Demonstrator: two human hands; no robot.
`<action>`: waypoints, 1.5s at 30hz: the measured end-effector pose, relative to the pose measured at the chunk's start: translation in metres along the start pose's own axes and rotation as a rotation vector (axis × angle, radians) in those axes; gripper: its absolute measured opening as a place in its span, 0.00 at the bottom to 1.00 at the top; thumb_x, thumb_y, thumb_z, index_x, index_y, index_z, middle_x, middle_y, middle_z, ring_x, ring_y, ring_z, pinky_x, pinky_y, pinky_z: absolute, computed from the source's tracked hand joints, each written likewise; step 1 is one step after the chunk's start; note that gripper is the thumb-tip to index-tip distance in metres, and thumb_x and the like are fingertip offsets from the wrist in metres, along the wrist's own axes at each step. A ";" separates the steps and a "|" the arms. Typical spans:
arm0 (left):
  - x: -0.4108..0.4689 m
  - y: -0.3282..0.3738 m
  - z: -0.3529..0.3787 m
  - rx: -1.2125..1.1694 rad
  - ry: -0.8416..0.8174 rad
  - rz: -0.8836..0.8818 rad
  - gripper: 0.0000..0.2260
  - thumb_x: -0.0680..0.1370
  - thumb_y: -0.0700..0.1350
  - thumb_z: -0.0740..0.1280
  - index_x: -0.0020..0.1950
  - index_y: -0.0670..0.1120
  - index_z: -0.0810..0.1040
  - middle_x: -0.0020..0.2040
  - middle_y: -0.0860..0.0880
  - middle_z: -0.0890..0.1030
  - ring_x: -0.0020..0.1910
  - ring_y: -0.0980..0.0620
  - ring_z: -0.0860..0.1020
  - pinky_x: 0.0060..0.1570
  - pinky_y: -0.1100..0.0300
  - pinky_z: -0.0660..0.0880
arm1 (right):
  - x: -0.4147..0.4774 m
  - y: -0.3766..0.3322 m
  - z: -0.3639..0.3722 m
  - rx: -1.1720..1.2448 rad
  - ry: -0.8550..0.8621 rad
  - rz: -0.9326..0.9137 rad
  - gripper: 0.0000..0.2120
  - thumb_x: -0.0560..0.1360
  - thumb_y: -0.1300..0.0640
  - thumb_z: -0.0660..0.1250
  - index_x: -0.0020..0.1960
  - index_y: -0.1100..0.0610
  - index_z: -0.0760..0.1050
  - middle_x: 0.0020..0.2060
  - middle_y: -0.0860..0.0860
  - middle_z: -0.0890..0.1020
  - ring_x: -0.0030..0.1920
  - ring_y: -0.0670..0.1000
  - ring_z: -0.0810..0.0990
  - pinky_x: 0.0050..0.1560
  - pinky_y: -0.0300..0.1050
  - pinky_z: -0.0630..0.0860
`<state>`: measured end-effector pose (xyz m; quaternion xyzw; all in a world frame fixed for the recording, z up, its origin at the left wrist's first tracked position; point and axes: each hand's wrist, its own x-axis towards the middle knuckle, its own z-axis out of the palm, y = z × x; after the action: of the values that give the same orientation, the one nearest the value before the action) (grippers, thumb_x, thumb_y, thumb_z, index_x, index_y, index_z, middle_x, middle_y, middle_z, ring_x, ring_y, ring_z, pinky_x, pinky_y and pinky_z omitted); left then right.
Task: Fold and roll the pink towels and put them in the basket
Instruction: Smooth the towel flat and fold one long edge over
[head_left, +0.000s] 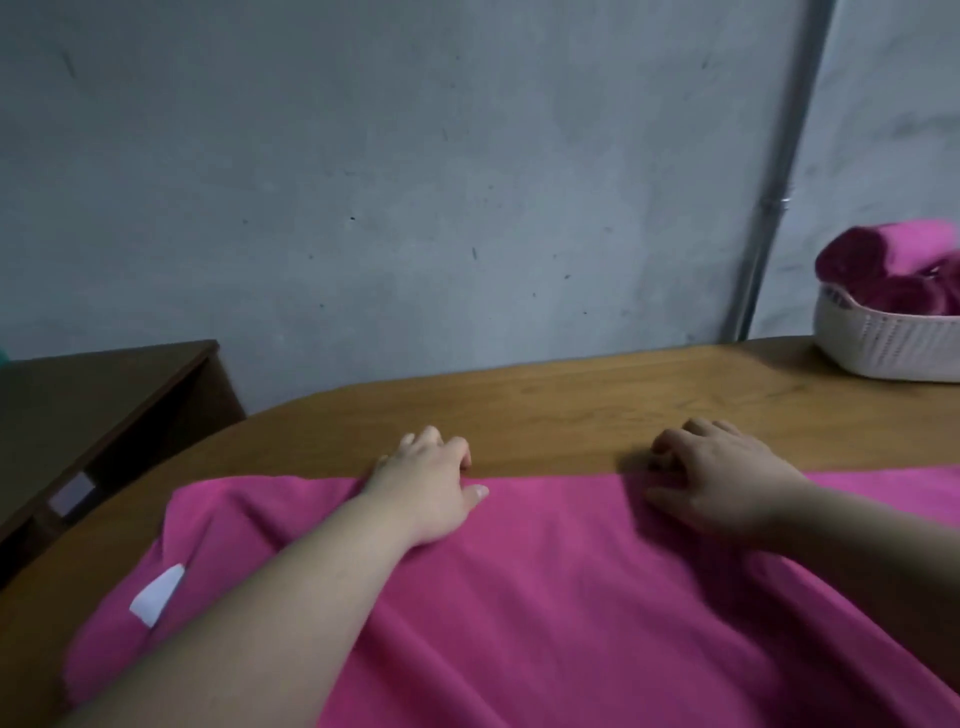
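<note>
Pink towel lies spread on the bench. Left hand and right hand sit at its far hem, fingers curled, apparently pinching it. Cloth judged soft, light and limp, so best held near the corners. Basket stands far right.

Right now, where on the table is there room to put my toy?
Bare wood runs along the table between the pink towel and the wall, up to the basket. The near side is crowded: the towel covers it, and rolled towels fill the basket.
</note>
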<state>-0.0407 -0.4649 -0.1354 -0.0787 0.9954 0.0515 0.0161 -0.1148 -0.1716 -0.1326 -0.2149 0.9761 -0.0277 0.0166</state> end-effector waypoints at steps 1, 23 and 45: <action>0.002 0.001 0.000 -0.007 -0.007 -0.025 0.19 0.77 0.64 0.65 0.62 0.56 0.72 0.63 0.51 0.70 0.68 0.48 0.67 0.67 0.47 0.68 | -0.001 0.013 -0.002 -0.026 -0.029 0.027 0.25 0.72 0.29 0.61 0.60 0.44 0.71 0.57 0.47 0.75 0.62 0.53 0.73 0.63 0.52 0.72; 0.006 -0.039 -0.037 0.278 -0.168 0.200 0.31 0.69 0.79 0.49 0.39 0.51 0.65 0.36 0.56 0.72 0.41 0.54 0.72 0.41 0.55 0.67 | 0.024 0.052 -0.050 0.015 -0.255 -0.201 0.27 0.71 0.27 0.65 0.40 0.52 0.73 0.34 0.45 0.79 0.35 0.43 0.76 0.37 0.41 0.70; -0.152 0.015 -0.447 0.603 0.989 -0.289 0.06 0.77 0.36 0.62 0.49 0.45 0.76 0.49 0.40 0.82 0.48 0.37 0.82 0.39 0.52 0.71 | -0.099 0.013 -0.441 -0.191 0.955 0.027 0.03 0.72 0.61 0.63 0.42 0.56 0.69 0.34 0.55 0.71 0.35 0.61 0.73 0.35 0.47 0.70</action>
<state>0.0966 -0.4740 0.3163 -0.2201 0.8346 -0.2788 -0.4210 -0.0502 -0.0976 0.3087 -0.1659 0.8756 -0.0333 -0.4524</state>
